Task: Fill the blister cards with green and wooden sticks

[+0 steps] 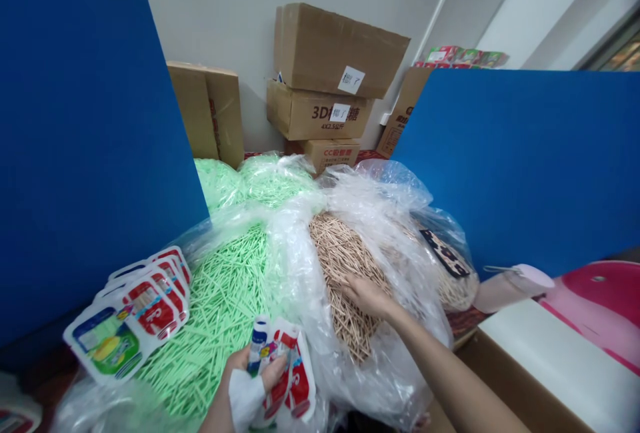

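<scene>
My left hand is closed around a small bunch of printed pouches with red, white and blue labels, held low in front of me. My right hand reaches into a clear plastic bag and rests on a heap of tan wooden sticks, fingers bent among them; whether it grips any stick I cannot make out. Beside it, another clear bag holds a big pile of green sticks. A fanned stack of the same printed pouches lies at the left on the green pile.
Blue partition panels stand at the left and right. Brown cardboard boxes are stacked against the back wall. A pink rounded object and a white-topped box lie at the right, with a pale pink cup-like thing near them.
</scene>
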### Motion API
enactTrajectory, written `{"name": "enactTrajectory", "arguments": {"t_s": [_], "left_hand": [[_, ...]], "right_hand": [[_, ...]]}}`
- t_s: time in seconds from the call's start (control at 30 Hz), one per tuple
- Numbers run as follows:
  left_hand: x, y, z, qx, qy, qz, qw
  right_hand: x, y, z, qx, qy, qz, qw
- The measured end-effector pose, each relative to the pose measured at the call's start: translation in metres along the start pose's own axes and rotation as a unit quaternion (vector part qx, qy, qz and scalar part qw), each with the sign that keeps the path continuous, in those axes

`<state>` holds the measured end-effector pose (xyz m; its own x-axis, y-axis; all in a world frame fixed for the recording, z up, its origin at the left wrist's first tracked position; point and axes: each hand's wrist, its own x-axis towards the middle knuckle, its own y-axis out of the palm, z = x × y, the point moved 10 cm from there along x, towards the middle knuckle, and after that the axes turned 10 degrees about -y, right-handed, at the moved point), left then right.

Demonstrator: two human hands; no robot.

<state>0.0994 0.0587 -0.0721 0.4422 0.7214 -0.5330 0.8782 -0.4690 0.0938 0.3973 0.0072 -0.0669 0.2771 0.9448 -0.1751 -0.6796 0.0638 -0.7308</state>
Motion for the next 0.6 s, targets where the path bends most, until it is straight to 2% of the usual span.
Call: {"name": "enactTrajectory", "arguments": {"t_s": [0.17,0.37,0.5,0.6], "left_hand": [[-0.002,-0.006,0.000,-0.004,-0.011,-0.014,1.000],[0.001,-0.003,0.001,-0.009,-0.010,-0.011,1.000],[-0.002,0.004,0.000,0.007,-0.004,-0.009,1.000],[-0.005,0.001,-0.002,0.002,-0.007,-0.016,1.000]], "right_hand": [[-0.002,-0.008,0.008,-0.006,-0.033,-0.011,0.999],[0.010,-0.021,0.007,0.000,-0.021,-0.084,0.996],[0.031,-0.007,0.005,0.005,0.008,-0.099,0.995],[0.040,0.003,0.003,0.037,0.023,-0.102,0.994]]}}
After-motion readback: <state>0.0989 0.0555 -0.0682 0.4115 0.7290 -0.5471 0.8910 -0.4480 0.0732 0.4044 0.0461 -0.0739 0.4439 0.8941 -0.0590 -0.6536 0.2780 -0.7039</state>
